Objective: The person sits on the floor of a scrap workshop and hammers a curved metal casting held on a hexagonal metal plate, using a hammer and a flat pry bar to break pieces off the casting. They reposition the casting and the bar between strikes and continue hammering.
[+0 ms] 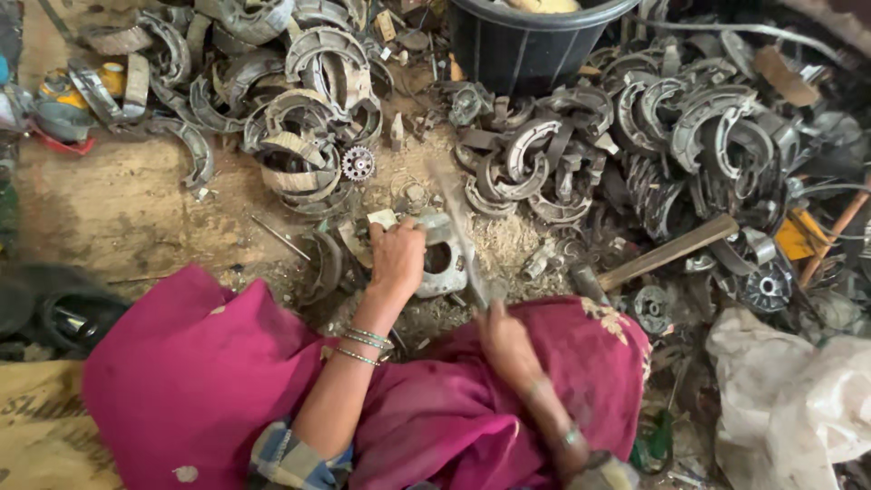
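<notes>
A grey metal brake shoe [442,259] lies on the dirt floor [118,209] just in front of the person's knees, near the middle of the view. The left hand [396,257] presses down on its left part, fingers curled over the piece, so this grip is clamped on the shoe. The right hand [506,345] is closed around the lower end of a long flat metal tool [458,227] (blurred, so its exact kind cannot be told), which slants up and to the left across the right edge of the shoe. Thin bangles [363,345] circle the left wrist, and a magenta garment [209,381] covers both knees below the hands.

Around the shoe the floor is strewn with pale shavings [494,238] and small scraps. Just above and to the left, a small toothed gear [357,163] lies beside a heap of curved brake shoes [299,100]. A second, larger heap of the same curved pieces [653,127] spreads to the upper right. Between the two heaps, at the top edge, stands a black plastic tub [526,45]. To the right of the hands a hammer with a wooden handle [667,254] rests tilted on the scrap, its head near the right knee. A whitish sack [789,390] lies at the lower right, and a black rubber ring [63,313] at the far left.
</notes>
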Demonstrator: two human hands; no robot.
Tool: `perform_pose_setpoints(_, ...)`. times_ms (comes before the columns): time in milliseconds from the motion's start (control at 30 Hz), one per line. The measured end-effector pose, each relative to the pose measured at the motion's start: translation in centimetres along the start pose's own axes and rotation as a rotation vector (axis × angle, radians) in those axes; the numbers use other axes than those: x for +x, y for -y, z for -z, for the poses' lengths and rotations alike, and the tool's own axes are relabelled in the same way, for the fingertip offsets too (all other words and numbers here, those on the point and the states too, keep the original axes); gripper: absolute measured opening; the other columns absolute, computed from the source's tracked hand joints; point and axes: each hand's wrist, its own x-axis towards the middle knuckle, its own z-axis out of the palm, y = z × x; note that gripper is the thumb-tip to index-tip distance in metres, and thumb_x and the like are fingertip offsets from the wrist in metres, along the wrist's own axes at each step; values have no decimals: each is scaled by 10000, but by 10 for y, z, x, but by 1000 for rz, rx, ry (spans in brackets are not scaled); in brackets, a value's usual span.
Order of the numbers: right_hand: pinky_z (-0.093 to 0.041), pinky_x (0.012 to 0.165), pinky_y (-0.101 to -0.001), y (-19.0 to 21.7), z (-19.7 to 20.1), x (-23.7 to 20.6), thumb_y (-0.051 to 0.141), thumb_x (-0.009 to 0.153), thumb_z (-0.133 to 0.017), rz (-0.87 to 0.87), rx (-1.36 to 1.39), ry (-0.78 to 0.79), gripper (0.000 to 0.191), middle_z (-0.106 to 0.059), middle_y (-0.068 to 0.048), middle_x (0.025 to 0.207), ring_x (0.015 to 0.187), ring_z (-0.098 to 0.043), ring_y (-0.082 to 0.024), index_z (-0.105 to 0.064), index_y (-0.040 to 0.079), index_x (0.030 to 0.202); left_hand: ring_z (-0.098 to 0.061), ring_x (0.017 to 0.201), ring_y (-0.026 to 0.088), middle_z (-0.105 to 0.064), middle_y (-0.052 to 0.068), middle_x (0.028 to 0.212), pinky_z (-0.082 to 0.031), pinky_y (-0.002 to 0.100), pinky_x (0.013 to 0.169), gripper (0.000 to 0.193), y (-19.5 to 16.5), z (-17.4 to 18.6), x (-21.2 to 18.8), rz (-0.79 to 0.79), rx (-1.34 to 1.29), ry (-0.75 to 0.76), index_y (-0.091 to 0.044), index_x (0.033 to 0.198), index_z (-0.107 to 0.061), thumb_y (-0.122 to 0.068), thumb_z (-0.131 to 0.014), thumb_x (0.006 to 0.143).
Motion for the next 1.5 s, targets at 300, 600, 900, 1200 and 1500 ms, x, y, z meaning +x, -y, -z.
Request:
perform_pose_setpoints(300,-455,378,-289,-61,118,10,320,1029,-516,-975,1641,-360,260,-585,-27,725,504,-535,-106,-497,75,1112,-712,957,280,-709,111,969,-399,542,945,146,0,6,-3,-2,9,62,-105,961,-758,-107,-629,894)
perform_pose_setpoints(600,-454,453,-308,-22,29,12,366,1133,-513,-448,999,-198,299,-577,-5,715,533,-537,-99,-549,69,1145,-722,944,276,-715,102,1019,-396,534,975,156,0,0,-2,31,31,108,-117,963,-764,-147,-620,909)
perform_pose_setpoints(900,-452,410,-360,-59,73,8,278,1044,-533,-1065,1613,-20,252,-559,-36,664,514,-533,-169,-557,27,1041,-709,966,278,-706,97,1003,-401,523,940,125,1,2,-2,8,48,63,-119,969,-757,-154,-663,895)
perform_pose_setpoints(1200,-495,466,-274,-42,103,15,400,1125,-495,-354,1422,-799,284,-587,-38,754,529,-591,-95,-573,127,1135,-712,916,287,-707,117,1005,-394,550,935,152,3,-2,-4,-6,14,2,-87,1019,-748,-136,-664,902)
perform_pose_setpoints(1500,-519,522,-431,-33,63,17,347,1101,-493,-863,1028,138,317,-681,-165,747,568,-642,-249,-587,44,1093,-713,948,286,-708,96,964,-381,575,961,145,-6,4,-5,-13,23,60,-133,928,-749,-79,-668,821)
